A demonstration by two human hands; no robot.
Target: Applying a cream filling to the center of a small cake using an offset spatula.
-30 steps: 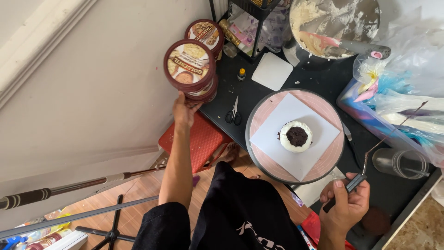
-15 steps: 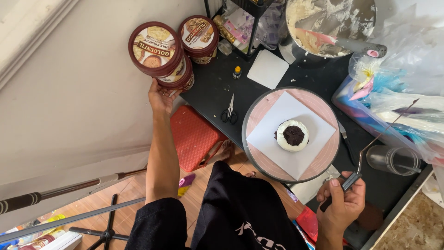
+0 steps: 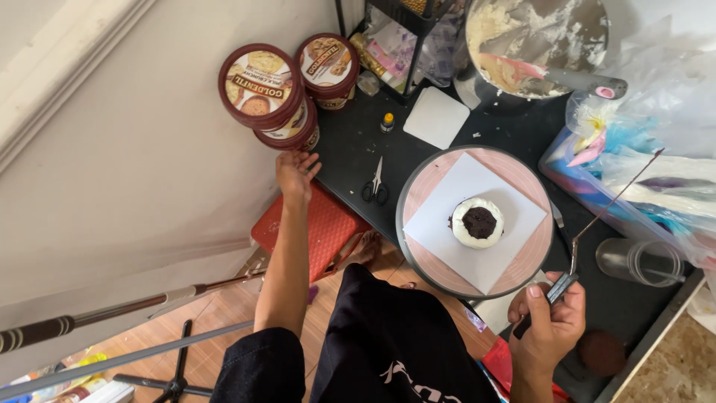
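Observation:
My left hand (image 3: 296, 173) is stretched out with its fingers apart, just below a stack of round brown-lidded tubs (image 3: 261, 83) at the table's left edge; it holds nothing. My right hand (image 3: 548, 328) is closed on the black handle of a thin metal offset spatula (image 3: 597, 220), whose blade points up and to the right. Between my hands stands a pink turntable (image 3: 418, 250) with a white paper square (image 3: 440, 224) on it. On the paper sits a small round cake (image 3: 478, 222), white around the side and dark brown on top.
A third tub (image 3: 327, 63) stands behind the stack. Scissors (image 3: 375, 186), a small yellow-capped bottle (image 3: 387, 122) and a white card (image 3: 436, 117) lie on the black table. A cream-smeared mixing bowl (image 3: 522, 37), plastic bags (image 3: 649, 149), a clear cup (image 3: 638, 261) and a red stool (image 3: 317, 227) surround it.
My left hand, which was up against the tub stack, has come down off it and now hangs open just below. My right hand has kept hold of the spatula.

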